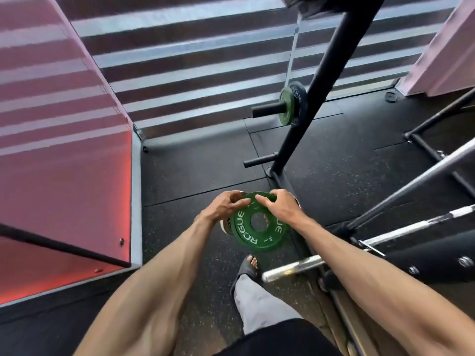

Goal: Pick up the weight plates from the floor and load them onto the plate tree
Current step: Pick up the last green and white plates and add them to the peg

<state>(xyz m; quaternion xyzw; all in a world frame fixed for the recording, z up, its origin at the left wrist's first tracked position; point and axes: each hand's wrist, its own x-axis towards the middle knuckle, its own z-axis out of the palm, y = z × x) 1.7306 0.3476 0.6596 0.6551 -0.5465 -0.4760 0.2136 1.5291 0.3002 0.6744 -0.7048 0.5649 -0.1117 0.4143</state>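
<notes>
Floor (205, 170): black rubber mats, pale flecks, seams showing between tiles.

Plate tree (321, 98) stands on it, black post leaning in this wide view, base foot on the mat near centre. Its upper peg carries a green plate (285, 109) with a black plate (301, 95) just behind.

Small dark disc (390, 96) lies flat by the far wall.

Black tube frame (431, 150) rests at right.

Sandalled foot (248, 268) planted near bottom centre.

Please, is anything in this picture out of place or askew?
A small dark disc, perhaps a plate, lies alone on the floor in the far right corner, away from the plate tree. The held green plates sit slightly offset.
</notes>
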